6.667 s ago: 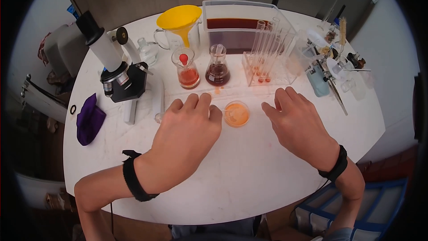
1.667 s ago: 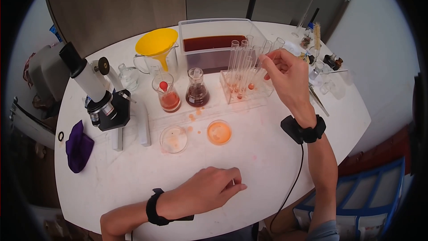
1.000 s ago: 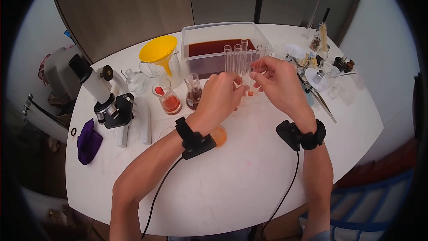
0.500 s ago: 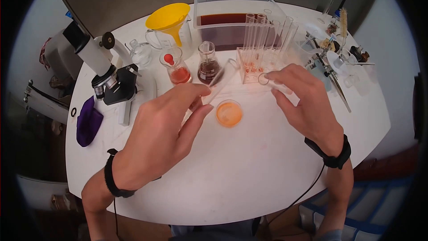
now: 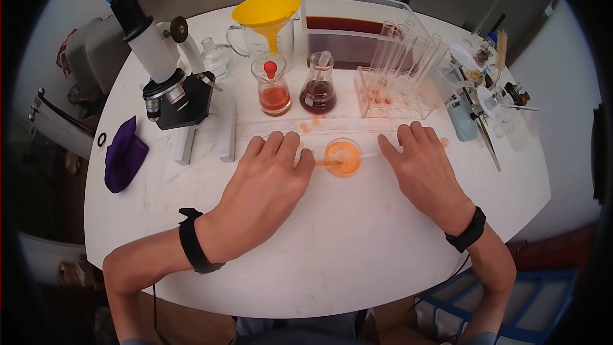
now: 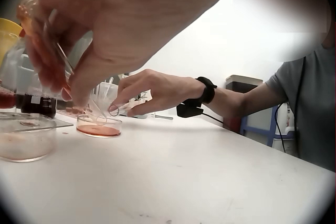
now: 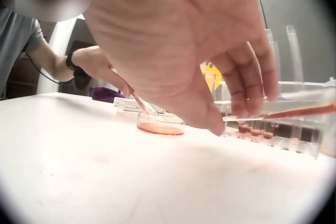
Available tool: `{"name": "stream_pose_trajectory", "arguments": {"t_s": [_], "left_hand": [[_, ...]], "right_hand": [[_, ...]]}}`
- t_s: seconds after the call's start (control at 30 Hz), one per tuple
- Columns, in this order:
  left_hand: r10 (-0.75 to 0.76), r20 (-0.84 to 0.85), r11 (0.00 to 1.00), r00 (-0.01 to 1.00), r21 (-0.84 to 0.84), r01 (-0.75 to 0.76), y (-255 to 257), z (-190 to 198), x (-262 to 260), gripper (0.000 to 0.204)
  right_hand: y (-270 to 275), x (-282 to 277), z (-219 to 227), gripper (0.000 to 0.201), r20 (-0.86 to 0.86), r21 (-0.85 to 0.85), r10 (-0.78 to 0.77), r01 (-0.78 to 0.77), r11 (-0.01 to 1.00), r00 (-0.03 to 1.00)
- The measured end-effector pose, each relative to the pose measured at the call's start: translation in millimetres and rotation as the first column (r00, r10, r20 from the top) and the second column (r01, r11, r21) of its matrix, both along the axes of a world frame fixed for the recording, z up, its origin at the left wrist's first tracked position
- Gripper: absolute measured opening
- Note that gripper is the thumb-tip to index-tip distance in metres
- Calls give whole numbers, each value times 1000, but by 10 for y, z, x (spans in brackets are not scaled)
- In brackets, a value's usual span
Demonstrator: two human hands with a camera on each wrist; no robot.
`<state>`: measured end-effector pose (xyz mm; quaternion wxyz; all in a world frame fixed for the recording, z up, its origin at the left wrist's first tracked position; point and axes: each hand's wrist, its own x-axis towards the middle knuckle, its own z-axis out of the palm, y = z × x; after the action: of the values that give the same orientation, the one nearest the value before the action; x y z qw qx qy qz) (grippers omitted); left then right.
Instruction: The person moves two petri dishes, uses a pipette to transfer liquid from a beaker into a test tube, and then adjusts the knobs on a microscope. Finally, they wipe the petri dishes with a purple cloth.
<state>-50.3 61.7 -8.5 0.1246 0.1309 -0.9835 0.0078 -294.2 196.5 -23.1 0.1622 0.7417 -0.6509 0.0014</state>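
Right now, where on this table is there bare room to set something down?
Bare: the near half of the table, below both hands, and the strip between purple cloth and left hand. Crowded: the far side, from microscope to test tube rack.

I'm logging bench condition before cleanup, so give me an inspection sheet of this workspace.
Surface: white table, orange stains near the flasks.
Job's things: petri dish of orange liquid; a test tube tipped at it from each side.
Clutter: microscope, yellow funnel, two flasks, tube rack, purple cloth.
Hands: left hand and right hand each hold a tube.
Cables: one at the left wrist.
Surroundings: blue crate beside the table.
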Motion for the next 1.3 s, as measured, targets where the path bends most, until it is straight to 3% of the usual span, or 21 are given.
{"name": "stream_pose_trajectory", "arguments": {"t_s": [0.17, 0.3, 0.4, 0.47, 0.7, 0.77, 0.8, 0.87, 1.3], "left_hand": [[-9, 23, 998, 1000, -67, 10, 15, 40, -33, 45], [4, 64, 995, 998, -105, 2, 40, 87, -94, 41], [-13, 73, 987, 997, -159, 24, 50, 96, -147, 35], [-66, -19, 937, 998, -344, 55, 43, 65, -195, 8], [-81, -22, 918, 996, -392, 66, 77, 51, -238, 7], [-13, 94, 935, 996, -352, 45, 121, 126, -212, 26], [-12, 93, 935, 996, -352, 44, 109, 114, -215, 26], [-83, -16, 906, 996, -418, 69, 72, 98, -224, 7], [-98, -61, 905, 993, -421, 63, 105, 155, -221, 7]], "right_hand": [[-46, 93, 81, 39, -114, -4, 21, -22, 1000, 993], [-95, 170, 173, 44, -167, 43, 32, -25, 999, 985], [-133, 206, 214, 41, -222, 53, 68, -58, 997, 973], [-147, 235, 250, 39, -223, 63, 73, -60, 996, 972], [-118, 311, 303, 38, -220, 119, 53, -27, 993, 974], [-106, 317, 331, 38, -214, 91, 50, -31, 995, 976], [-100, 320, 348, 39, -208, 64, 46, -34, 997, 977], [-86, 339, 395, 40, -200, 68, 38, -25, 997, 979], [-65, 369, 405, 46, -136, 39, 16, -11, 999, 991]]}}
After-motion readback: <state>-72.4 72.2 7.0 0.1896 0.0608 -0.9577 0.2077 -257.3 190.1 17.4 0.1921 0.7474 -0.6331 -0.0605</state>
